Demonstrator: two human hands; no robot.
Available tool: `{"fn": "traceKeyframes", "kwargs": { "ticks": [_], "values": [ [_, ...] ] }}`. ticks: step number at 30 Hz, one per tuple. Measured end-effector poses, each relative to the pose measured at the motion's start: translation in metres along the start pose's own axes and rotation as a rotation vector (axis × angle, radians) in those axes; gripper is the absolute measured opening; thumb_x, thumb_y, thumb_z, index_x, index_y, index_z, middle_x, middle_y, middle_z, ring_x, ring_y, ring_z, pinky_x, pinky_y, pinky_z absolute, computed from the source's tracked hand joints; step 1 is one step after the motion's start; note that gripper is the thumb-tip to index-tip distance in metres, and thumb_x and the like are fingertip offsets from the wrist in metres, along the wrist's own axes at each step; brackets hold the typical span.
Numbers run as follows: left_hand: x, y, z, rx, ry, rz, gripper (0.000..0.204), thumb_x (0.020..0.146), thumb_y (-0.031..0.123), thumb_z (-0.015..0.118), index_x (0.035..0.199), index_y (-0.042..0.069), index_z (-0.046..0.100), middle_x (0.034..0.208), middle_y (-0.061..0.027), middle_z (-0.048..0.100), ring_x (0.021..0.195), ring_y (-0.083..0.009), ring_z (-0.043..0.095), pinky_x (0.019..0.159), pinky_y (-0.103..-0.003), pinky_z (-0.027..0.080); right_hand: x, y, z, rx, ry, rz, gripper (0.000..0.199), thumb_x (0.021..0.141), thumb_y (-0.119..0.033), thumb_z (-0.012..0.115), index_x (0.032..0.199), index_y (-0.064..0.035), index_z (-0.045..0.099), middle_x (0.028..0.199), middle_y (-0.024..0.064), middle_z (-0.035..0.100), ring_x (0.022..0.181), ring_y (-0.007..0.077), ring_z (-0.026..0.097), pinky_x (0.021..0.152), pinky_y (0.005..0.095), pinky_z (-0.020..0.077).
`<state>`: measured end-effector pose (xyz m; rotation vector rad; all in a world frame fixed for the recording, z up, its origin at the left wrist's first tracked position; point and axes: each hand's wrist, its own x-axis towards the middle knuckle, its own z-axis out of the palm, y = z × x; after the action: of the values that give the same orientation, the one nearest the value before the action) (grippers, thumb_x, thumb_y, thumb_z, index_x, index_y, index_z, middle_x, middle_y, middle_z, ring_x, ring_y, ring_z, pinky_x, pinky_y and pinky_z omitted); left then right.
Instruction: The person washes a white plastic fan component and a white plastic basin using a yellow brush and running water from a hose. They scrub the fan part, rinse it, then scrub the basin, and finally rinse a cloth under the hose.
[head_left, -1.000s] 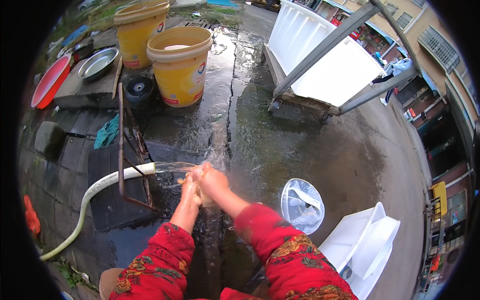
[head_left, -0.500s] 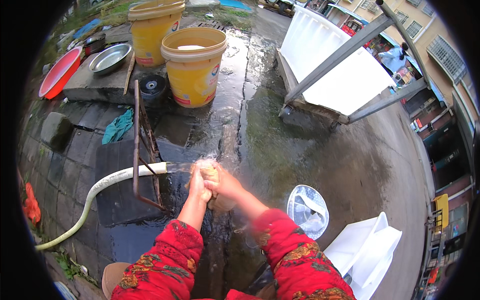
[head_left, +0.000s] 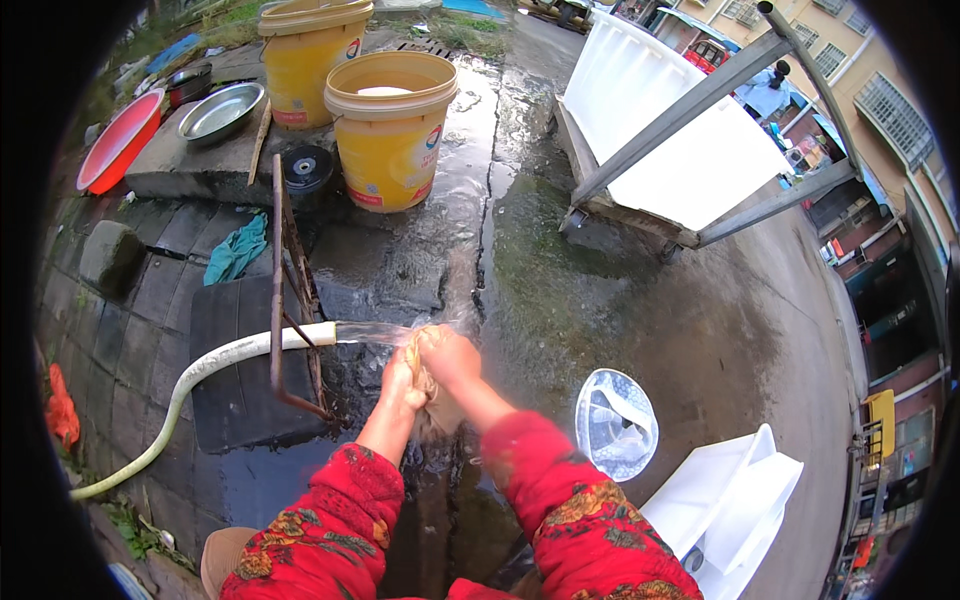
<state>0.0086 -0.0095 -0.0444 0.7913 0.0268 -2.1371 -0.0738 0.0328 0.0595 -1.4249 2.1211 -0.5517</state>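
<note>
Both of my hands are closed on a wet tan cloth, bunched between them with its lower part hanging down. My left hand grips its left side, while my right hand is wrapped over the top, slightly farther out. From the left, a pale hose rests across a rusty metal frame and pours a stream of water against the cloth and fingers. Part of the cloth is hidden inside my fists.
Two yellow buckets stand ahead on the left, near a metal basin and a red basin. A white tub sits on a frame at far right. Close on my right are a patterned round container and a white plastic piece.
My right hand has shifted slightly right and turned over the cloth's top. The water splashes less widely round my hands, and more of the hose stream shows.
</note>
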Motion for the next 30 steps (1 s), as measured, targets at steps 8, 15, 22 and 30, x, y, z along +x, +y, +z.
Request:
{"fn": "traceKeyframes", "kwargs": {
  "ticks": [8,15,22,30],
  "values": [
    [-0.003,0.0,0.006,-0.065,0.148,0.007,0.025,0.094,0.028,0.049,0.102,0.008,0.061,0.096,-0.0084,0.064,0.079,-0.0211,0.062,0.07,-0.036,0.052,0.023,0.032,0.027,-0.093,-0.036,0.063,0.039,0.083,-0.041,0.054,0.102,-0.0095,0.066,0.097,0.0186,0.067,0.092,0.0324,0.066,0.078,0.0428,0.0522],
    [-0.001,-0.017,0.003,0.4,0.263,0.038,0.046,0.094,0.047,0.041,0.12,0.01,0.054,0.115,-0.0141,0.059,0.094,-0.0281,0.061,0.082,-0.049,0.05,0.059,0.046,-0.006,1.349,-0.024,-0.043,0.023,0.083,-0.008,0.058,0.105,-0.0028,0.056,0.086,0.0025,0.062,0.074,0.0106,0.059,0.069,0.025,0.0483],
    [-0.021,0.016,0.013,-0.233,-0.556,-0.08,0.065,0.091,0.057,0.036,0.129,0.006,0.047,0.128,-0.0162,0.053,0.114,-0.0331,0.055,0.096,-0.051,0.044,0.033,0.033,-0.016,1.298,-0.289,-0.074,0.046,0.085,-0.018,0.059,0.125,0.0006,0.047,0.115,0.0107,0.058,0.106,0.0189,0.055,0.091,0.0309,0.0441],
    [-0.014,-0.012,0.021,-0.037,-0.089,0.261,0.037,0.091,0.033,0.052,0.118,0.006,0.056,0.116,-0.0095,0.06,0.107,-0.0234,0.059,0.092,-0.038,0.047,0.05,0.057,0.016,1.106,0.013,0.18,0.09,0.082,-0.049,0.066,0.145,-0.0085,0.016,0.138,0.0199,0.034,0.123,0.0288,0.042,0.095,0.042,0.0422]
  ]
}}
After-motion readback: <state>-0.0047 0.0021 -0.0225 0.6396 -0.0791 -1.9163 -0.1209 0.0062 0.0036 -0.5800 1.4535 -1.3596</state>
